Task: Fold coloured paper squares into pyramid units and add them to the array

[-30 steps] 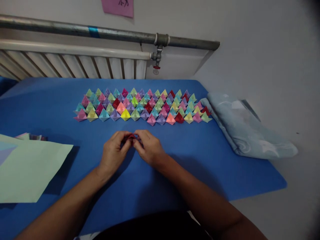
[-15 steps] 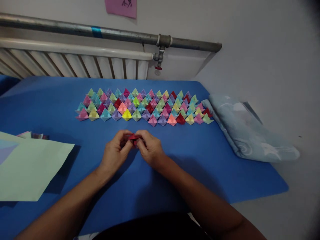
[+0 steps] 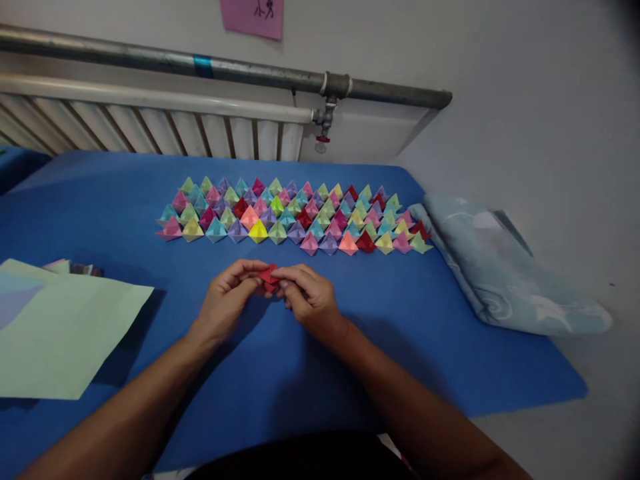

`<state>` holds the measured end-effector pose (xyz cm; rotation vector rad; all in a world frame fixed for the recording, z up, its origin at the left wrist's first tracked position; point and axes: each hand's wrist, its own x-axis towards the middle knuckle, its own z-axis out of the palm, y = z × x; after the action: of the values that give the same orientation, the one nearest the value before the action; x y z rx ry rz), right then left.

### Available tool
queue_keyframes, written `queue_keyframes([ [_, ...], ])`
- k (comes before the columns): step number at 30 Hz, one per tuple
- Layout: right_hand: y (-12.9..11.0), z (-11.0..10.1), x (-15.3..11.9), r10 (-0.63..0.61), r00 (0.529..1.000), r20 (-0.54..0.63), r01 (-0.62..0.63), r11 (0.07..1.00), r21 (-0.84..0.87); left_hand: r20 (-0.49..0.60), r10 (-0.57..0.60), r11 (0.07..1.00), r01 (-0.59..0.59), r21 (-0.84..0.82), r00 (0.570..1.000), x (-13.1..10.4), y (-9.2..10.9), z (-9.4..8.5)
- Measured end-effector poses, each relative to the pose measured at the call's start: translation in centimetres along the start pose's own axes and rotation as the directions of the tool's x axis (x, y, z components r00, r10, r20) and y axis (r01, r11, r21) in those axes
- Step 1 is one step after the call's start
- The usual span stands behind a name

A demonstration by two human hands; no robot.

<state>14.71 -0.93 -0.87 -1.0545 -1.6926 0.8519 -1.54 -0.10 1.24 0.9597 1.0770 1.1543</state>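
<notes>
Between my two hands is a small folded red paper boat (image 3: 270, 274), held above the blue surface. My left hand (image 3: 231, 292) pinches its left side between thumb and fingers. On its right side, the thumb and fingers of my right hand (image 3: 311, 293) are closed on the paper. The fingertips cover part of its lower folds. Just beyond my hands stand several rows of folded paper boats (image 3: 257, 231) in many colours, packed close together.
Large pale green paper sheets (image 3: 75, 333) lie at the left, with a small stack (image 3: 83, 269) behind them. A folded light-blue cloth (image 3: 505, 280) rests at the right edge of the blue table (image 3: 415, 373). A white radiator (image 3: 165, 133) and a metal pipe (image 3: 280, 75) run along the wall.
My right fingers have shifted on the red paper boat, and more of its top face shows. The whole view has slid slightly, so the surroundings appear a little further right.
</notes>
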Motion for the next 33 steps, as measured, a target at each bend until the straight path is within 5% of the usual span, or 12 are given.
queue_keyframes([
  [4, 0.0, -0.7, 0.0, -0.209, 0.977, 0.026, 0.211, 0.965, -0.154, 0.0, -0.079, 0.993, 0.078, -0.089, 0.997, 0.1, 0.3, 0.0],
  [7, 0.1, -1.0, 0.0, -0.214, 0.974, 0.075, 0.225, 0.954, -0.196, -0.019, -0.083, 0.995, 0.082, -0.054, 0.996, 0.2, 0.2, -0.1],
  [11, 0.0, -1.1, 0.4, 0.044, 0.999, -0.018, -0.044, 0.999, -0.014, -0.005, -0.081, 0.997, 0.081, -0.002, 0.997, 0.3, -0.1, -0.2],
  [14, -0.3, -1.0, 1.0, 0.346, 0.937, 0.035, -0.346, 0.916, 0.203, 0.0, -0.078, 0.996, 0.078, 0.045, 0.997, 0.2, -0.1, -0.1],
  [16, -0.6, -0.9, 1.3, 0.438, 0.891, 0.121, -0.454, 0.847, 0.277, 0.01, -0.08, 0.994, 0.079, 0.071, 0.997, 0.0, -0.1, 0.1],
  [27, -0.1, 0.0, 1.4, 0.497, 0.853, 0.157, -0.514, 0.752, 0.413, 0.112, -0.167, 0.982, 0.155, 0.106, 0.98, 0.1, 0.3, 0.0],
  [33, -0.3, -0.1, 1.4, 0.481, 0.871, 0.098, -0.48, 0.79, 0.382, 0.239, -0.2, 0.941, 0.118, 0.316, 0.95, 0.0, -0.1, -0.6],
])
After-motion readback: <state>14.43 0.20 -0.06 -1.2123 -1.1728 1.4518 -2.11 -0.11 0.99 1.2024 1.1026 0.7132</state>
